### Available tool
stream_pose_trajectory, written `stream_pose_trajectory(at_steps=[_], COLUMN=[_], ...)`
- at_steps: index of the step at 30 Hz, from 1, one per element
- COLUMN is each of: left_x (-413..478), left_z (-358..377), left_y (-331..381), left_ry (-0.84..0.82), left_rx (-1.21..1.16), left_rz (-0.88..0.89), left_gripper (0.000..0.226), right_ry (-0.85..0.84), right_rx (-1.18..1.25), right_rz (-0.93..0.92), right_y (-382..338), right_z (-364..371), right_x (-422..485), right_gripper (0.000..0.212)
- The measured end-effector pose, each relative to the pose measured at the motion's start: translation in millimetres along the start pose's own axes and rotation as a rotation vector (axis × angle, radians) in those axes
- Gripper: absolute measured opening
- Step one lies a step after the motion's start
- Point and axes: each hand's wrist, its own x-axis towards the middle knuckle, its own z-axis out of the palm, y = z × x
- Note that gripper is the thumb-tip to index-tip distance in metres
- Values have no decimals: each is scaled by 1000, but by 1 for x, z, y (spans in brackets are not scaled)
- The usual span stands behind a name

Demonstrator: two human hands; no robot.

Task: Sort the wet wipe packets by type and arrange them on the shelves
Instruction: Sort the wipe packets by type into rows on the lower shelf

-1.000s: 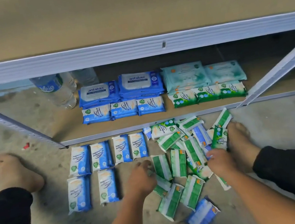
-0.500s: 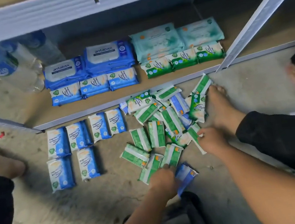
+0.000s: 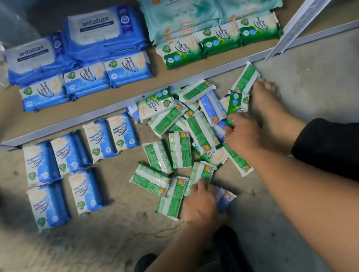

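- Head view: you crouch over a grey concrete floor [image 3: 52, 264] in front of a low brown shelf board with a white metal edge [image 3: 121, 105].
- On the shelf board, sorted stock sits in rows: large blue soft packs with white lids [image 3: 104, 33], large pale teal soft packs [image 3: 178, 7], small blue-and-white wipe packets [image 3: 86, 80] and small green-and-white wipe packets [image 3: 219, 39].
- On the floor to your left lie six small blue packets in two tidy rows [image 3: 67, 154]. To their right is a loose heap of small green-and-white packets with a few blue ones mixed in [image 3: 185, 134].
- Your left hand [image 3: 200, 203] presses down at the near edge of the heap, fingers curled over a small blue-and-white packet [image 3: 225, 197] that pokes out on its right side; whether it is gripped or only covered I cannot tell.
- Your right hand [image 3: 243, 137] rests on the heap's right side, fingers bent among green packets; I cannot tell whether it holds one.
- To do this step well, pull the blue packet clear, then lay it label up beside the blue rows.
- Keep the heap from spreading toward your bare foot [image 3: 268, 106], which touches it.
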Motion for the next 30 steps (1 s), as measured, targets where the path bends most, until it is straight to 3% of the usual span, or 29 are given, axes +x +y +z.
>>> stream_pose_trajectory(at_steps=[2, 4, 7, 13, 16, 20, 23, 30], left_x=[-1, 0, 9, 26, 25, 24, 22, -2], left_z=[-6, -22, -60, -95, -102, -107, -119, -159], left_y=[-8, -21, -39, -80, -91, -97, -98, -102], left_ry=[88, 114, -7, -81, -142, -135, -54, 141], left_rx=[-194, -556, -1018, -1360, -1471, -1658, -1704, -1582], left_rz=[18, 8, -69, -163, -137, -227, -326, -340], left_gripper=[62, 45, 34, 23, 27, 47, 47, 53], right_ry=[4, -29, -131, -226, -224, -247, -292, -294], right_rx=[-46, -86, -154, -366, -427, -420, -240, 76], right_rz=[-42, -65, -66, -7, 5, 9, 66, 194], right_y=[-13, -26, -41, -55, -56, -59, -58, -65], right_z=[-2, -4, -1, 6, 8, 3, -5, -28], right_x=[12, 25, 46, 72, 75, 75, 65, 3], right_gripper=[36, 42, 53, 67, 57, 43, 36, 34])
